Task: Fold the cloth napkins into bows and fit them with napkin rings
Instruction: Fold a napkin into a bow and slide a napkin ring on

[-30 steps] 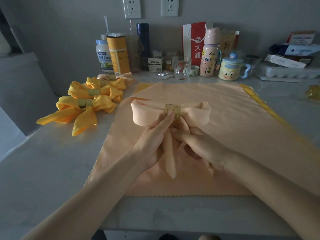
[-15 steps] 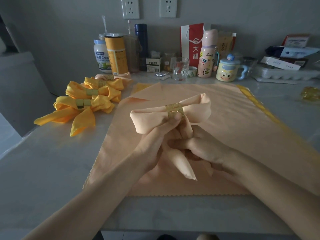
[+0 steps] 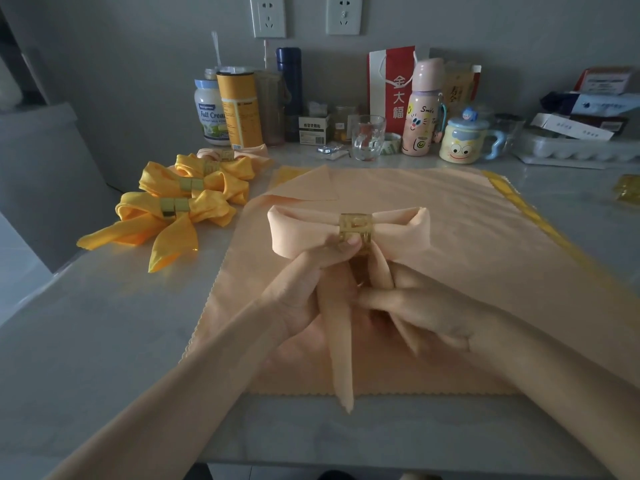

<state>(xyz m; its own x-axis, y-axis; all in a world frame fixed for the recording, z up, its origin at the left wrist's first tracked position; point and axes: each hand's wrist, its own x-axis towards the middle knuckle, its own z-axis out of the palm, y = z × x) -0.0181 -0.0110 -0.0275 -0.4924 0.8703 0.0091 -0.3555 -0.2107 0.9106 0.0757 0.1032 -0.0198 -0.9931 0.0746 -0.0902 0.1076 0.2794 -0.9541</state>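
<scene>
A peach napkin bow (image 3: 298, 230) is held a little above a flat peach napkin (image 3: 450, 244) spread on the table. A gold napkin ring (image 3: 356, 226) sits around the bow's middle. My left hand (image 3: 311, 289) grips the bow under the ring, with the thumb tip against the ring's lower edge. My right hand (image 3: 426, 306) holds the bow's right tail below the ring. The left tail (image 3: 337, 351) hangs down between my hands. Three finished yellow bows (image 3: 194, 206) with gold rings lie at the left, with a peach one (image 3: 242, 154) behind them.
Along the back wall stand jars (image 3: 207, 112), a yellow canister (image 3: 239, 105), a glass mug (image 3: 367, 137), a pink bottle (image 3: 421, 109), a cartoon mug (image 3: 462, 142) and an egg tray (image 3: 568, 147). A yellow napkin edge (image 3: 498, 187) shows under the peach one. A gold item (image 3: 628, 189) lies far right.
The bow was tilted up at its right end half a second ago and now sits level again. The left tail has swung down and hangs straight between my hands.
</scene>
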